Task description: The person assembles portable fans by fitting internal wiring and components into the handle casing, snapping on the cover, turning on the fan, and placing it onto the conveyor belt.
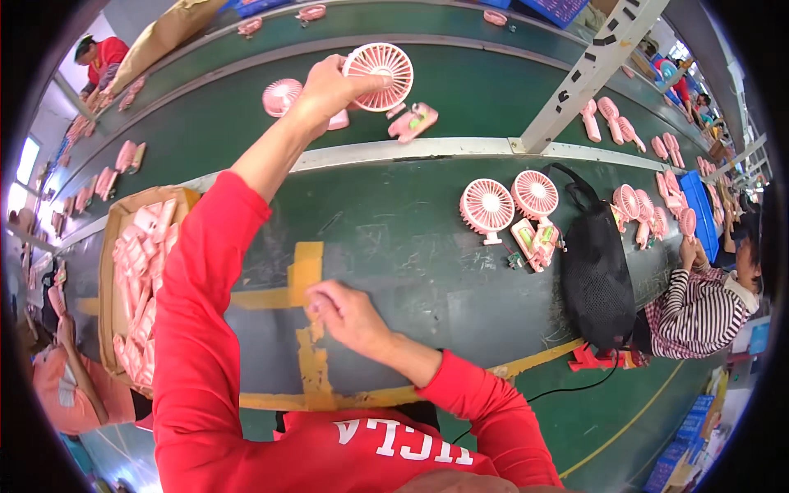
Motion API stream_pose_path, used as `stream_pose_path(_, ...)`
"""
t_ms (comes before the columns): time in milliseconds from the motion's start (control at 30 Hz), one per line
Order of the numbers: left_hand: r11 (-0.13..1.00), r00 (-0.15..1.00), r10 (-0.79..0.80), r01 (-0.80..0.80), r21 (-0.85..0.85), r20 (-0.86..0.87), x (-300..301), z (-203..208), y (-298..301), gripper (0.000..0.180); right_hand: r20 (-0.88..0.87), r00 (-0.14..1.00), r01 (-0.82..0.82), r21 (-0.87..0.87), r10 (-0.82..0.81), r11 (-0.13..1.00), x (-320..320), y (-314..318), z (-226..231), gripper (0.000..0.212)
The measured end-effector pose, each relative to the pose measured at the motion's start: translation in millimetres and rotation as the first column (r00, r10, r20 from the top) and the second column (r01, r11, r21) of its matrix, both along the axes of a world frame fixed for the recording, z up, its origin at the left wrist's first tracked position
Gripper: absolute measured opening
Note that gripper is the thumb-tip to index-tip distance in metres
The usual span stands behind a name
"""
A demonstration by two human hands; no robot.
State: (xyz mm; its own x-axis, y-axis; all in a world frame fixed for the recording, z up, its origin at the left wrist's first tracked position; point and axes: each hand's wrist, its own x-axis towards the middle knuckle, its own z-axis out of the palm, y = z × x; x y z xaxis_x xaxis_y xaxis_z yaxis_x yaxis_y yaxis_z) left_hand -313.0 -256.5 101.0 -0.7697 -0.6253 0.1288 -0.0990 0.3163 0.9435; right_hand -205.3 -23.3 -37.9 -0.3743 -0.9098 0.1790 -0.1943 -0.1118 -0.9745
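My left hand (330, 89) reaches out over the far green belt, its thumb and fingers closed on a pink handheld fan (378, 76) by the round grille. Beside it on the belt lie another pink fan (282, 97) and an opened pink handle part (413, 122) with a green piece inside. My right hand (353, 319) is near me, above the dark table by the yellow tape, with its fingers curled and nothing showing in them. To its right rest two pink fans (486, 205) with round grilles and opened pink handle housings (536, 243) with small green boards and wires.
At the left stands a cardboard box (107, 287) full of pink handle shells. A black mesh bag (597, 275) sits at the right, near a co-worker in striped sleeves (699, 316). A white metal post (592, 74) rises from the rail (411, 149) between table and belt.
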Motion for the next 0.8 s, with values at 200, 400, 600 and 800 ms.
stream_pose_path(200, 0.992, 0.989, -0.009, 0.027, 0.124, -0.147, 116, 27, 44, 0.049, 0.282, 0.924, 0.295, -0.095, -0.258, 0.951, -17, 29, 55, 0.018)
stream_pose_path(400, 0.805, 0.952, 0.047, 0.144, 0.575, -0.304, 207, 17, 107, 0.035, 0.266, 0.952, 0.173, -0.057, -0.152, 0.983, -15, 61, 54, 0.037)
stream_pose_path(600, 0.647, 0.927, 0.103, 0.212, 0.732, -0.36, 243, -7, 151, 0.037, 0.712, 0.668, -0.363, 0.057, 0.217, 0.93, 33, 76, 39, 0.048)
stream_pose_path(800, 0.613, 0.906, 0.232, 0.146, 0.777, -0.353, 272, -25, 161, 0.035, 0.811, 0.575, -0.383, 0.153, 0.106, 0.911, 59, 100, 42, 0.03)
